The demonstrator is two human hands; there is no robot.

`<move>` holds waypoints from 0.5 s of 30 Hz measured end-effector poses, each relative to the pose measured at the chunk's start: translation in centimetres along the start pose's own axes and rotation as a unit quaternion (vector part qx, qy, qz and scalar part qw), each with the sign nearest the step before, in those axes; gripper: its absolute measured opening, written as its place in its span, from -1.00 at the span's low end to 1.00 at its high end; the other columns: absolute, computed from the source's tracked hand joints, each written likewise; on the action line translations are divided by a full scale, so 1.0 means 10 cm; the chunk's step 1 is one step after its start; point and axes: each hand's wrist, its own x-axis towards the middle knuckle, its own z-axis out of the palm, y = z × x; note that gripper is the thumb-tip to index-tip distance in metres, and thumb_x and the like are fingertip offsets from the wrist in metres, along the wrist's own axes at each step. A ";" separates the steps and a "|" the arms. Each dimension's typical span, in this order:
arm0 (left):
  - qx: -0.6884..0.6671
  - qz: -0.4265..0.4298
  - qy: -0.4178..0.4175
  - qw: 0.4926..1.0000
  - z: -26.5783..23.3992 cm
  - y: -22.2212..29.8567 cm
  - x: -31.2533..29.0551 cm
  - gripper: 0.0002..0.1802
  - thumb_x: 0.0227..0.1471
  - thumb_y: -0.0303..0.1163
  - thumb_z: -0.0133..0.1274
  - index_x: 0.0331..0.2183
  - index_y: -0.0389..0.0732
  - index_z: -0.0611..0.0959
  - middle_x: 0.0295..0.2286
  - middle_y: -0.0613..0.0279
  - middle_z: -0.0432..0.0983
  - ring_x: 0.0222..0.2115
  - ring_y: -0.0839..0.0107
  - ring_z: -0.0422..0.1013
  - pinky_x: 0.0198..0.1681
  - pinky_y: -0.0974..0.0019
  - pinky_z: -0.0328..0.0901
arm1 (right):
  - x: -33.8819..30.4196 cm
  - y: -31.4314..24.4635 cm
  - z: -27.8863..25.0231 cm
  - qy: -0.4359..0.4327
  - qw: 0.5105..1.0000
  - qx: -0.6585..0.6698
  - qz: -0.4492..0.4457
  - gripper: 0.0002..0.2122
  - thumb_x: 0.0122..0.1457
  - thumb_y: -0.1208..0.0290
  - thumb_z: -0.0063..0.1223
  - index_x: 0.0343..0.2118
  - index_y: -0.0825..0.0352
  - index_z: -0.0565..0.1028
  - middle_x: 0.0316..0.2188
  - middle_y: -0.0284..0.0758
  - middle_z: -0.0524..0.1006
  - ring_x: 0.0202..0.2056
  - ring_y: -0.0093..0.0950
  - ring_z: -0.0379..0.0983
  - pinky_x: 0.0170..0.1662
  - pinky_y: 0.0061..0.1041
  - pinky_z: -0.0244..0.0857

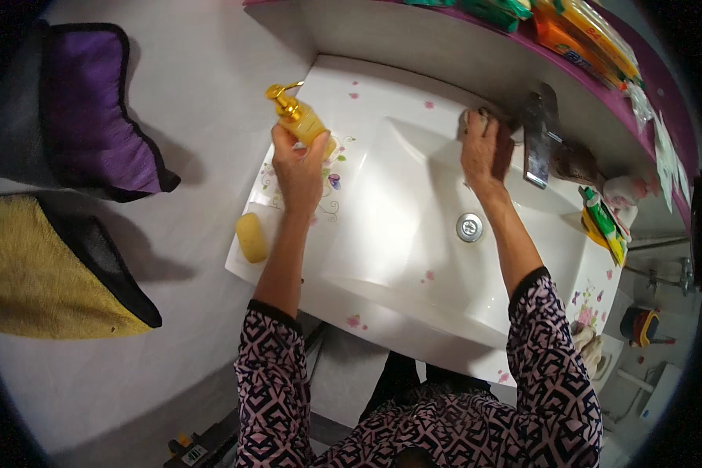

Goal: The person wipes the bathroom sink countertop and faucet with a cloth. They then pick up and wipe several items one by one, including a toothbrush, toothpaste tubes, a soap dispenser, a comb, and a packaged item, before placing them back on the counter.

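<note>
My left hand (299, 168) is wrapped round a yellow soap dispenser bottle (309, 125) with a gold pump top. The bottle is over the left back part of the white washbasin (366, 265), which has a flower pattern. At the basin's back ledge, left of the tap (537, 144), my right hand (487, 152) has its fingers bent over a small greyish-beige thing (482, 117), perhaps a cloth. Most of that thing is hidden by the fingers. On the left rim lies a yellow bar of soap (250, 238), below my left wrist.
A purple cloth (86, 109) and a yellow cloth (47, 269) hang on the left wall. A purple-edged shelf (476, 35) with packages runs above the back ledge. Green and yellow tubes (604, 222) lie on the right rim. The metal drain (469, 227) is in the bowl.
</note>
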 end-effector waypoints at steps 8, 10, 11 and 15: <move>0.092 0.065 0.006 0.994 0.02 -0.22 0.38 -0.54 -0.08 -0.38 0.18 -0.17 -0.32 0.34 -0.38 0.06 0.44 -0.36 0.20 0.46 -0.27 0.17 0.39 | 0.29 -0.24 0.38 -0.039 0.998 0.046 -0.010 -0.71 -0.05 0.51 0.02 -0.19 0.35 0.42 -0.19 -0.02 0.37 -0.19 -0.12 0.28 -0.19 -0.04 0.17; 0.089 0.066 0.001 0.994 0.07 -0.22 0.40 -0.53 -0.08 -0.38 0.18 -0.17 -0.32 0.34 -0.38 0.05 0.44 -0.36 0.20 0.46 -0.26 0.17 0.39 | 0.37 -0.40 0.48 -0.015 0.999 0.049 -0.006 -0.72 -0.04 0.51 0.01 -0.19 0.33 0.42 -0.17 -0.03 0.36 -0.17 -0.12 0.27 -0.16 -0.05 0.17; 0.093 0.064 0.004 0.994 0.08 -0.21 0.41 -0.53 -0.08 -0.38 0.18 -0.17 -0.32 0.35 -0.38 0.04 0.44 -0.37 0.20 0.46 -0.26 0.18 0.39 | 0.40 -0.50 0.51 -0.003 0.999 0.053 -0.005 -0.72 -0.03 0.51 0.01 -0.19 0.33 0.42 -0.16 -0.04 0.36 -0.15 -0.12 0.26 -0.15 -0.05 0.17; 0.053 0.070 0.021 0.996 0.07 -0.21 0.38 -0.52 -0.08 -0.40 0.17 -0.13 -0.32 0.36 -0.36 0.02 0.46 -0.35 0.19 0.46 -0.26 0.17 0.36 | 0.47 -0.93 0.37 -0.113 0.969 0.206 -0.071 -0.68 0.04 0.55 -0.07 -0.08 0.25 0.39 -0.03 -0.03 0.30 -0.03 -0.08 0.19 -0.03 -0.09 0.13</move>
